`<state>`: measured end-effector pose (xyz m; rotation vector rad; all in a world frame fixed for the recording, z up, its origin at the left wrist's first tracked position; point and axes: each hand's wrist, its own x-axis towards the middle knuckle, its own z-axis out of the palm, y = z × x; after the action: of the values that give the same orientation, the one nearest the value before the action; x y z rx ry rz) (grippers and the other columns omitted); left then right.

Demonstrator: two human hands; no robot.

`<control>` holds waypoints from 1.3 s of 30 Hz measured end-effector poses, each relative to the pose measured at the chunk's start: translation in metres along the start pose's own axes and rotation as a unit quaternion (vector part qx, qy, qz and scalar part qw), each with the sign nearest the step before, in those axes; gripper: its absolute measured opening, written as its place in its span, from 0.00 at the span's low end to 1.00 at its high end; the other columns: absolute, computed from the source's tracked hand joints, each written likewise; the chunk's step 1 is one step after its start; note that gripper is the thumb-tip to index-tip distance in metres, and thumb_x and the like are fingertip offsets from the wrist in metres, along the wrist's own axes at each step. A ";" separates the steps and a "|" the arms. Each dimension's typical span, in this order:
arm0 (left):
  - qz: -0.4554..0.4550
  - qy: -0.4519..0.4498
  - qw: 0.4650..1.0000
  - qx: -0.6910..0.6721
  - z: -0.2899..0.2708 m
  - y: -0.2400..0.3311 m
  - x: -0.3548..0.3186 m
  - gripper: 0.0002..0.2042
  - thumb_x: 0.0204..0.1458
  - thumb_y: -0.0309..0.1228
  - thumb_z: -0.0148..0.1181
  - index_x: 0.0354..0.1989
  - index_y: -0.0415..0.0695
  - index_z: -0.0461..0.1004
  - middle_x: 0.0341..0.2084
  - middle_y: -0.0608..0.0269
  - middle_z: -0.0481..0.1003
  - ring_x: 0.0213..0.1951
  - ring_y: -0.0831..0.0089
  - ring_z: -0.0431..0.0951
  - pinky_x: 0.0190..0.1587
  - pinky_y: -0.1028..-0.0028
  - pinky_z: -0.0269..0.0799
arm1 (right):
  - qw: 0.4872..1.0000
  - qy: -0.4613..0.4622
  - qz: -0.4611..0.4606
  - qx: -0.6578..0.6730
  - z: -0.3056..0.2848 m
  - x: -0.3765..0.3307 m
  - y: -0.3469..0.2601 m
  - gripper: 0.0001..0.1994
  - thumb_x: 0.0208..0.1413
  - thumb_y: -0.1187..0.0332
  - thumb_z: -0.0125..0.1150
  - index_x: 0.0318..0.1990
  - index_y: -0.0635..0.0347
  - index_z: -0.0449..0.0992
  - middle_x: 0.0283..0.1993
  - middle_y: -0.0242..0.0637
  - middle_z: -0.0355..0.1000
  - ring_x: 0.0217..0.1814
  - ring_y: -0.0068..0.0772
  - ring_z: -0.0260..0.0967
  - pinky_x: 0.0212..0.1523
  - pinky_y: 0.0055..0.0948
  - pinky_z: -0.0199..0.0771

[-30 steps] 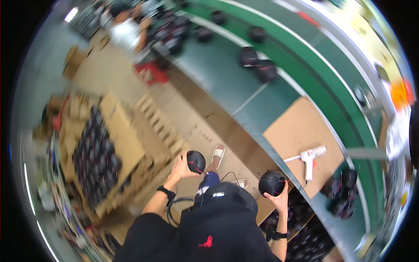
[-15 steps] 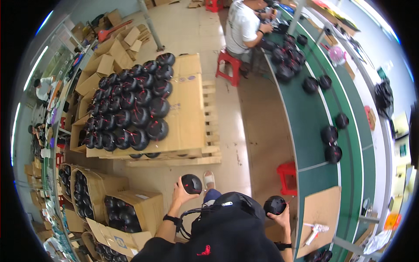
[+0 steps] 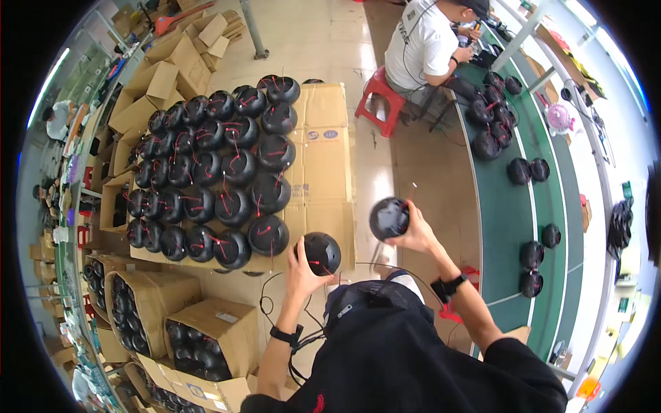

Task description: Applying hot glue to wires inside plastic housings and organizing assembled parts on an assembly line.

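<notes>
In my left hand [image 3: 301,277] is a black round shell [image 3: 322,253] with a bit of red on its side, held at the front right corner of the cardboard-topped stack. My right hand [image 3: 418,233] grips another black round shell [image 3: 389,215] by its right side, above the floor just right of the stack. Its glossy surface faces up. Closest to my left hand are rows of similar black shells [image 3: 268,235] with thin red wires, standing on the flat cardboard [image 3: 322,175].
Cartons of black shells [image 3: 227,330] stand at the lower left. Along the right runs a green workbench [image 3: 502,227] with scattered shells. Beyond, a person in a white shirt [image 3: 420,51] sits on a red stool [image 3: 381,103]. A metal post [image 3: 253,31] rises behind the stack.
Both shells have come forward with my hands; the right one has swung from beside the bench toward the stack. My view has moved nearer to the stack.
</notes>
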<state>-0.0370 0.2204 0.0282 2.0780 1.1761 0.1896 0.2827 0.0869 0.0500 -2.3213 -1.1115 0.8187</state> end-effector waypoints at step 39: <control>-0.266 0.345 0.899 -0.025 0.076 0.147 0.423 0.60 0.30 0.42 0.80 0.70 0.36 0.44 0.64 0.36 0.55 0.65 0.41 0.58 0.65 0.51 0.58 | 0.948 -0.055 -0.270 0.160 0.006 0.568 -0.070 0.54 0.33 0.56 0.80 0.65 0.73 0.53 0.57 0.65 0.66 0.60 0.62 0.66 0.62 0.44 0.68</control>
<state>0.3398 0.4695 -0.0205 1.5853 2.0869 0.7222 0.5258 0.5839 -0.0945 -1.6086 -1.4465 0.8392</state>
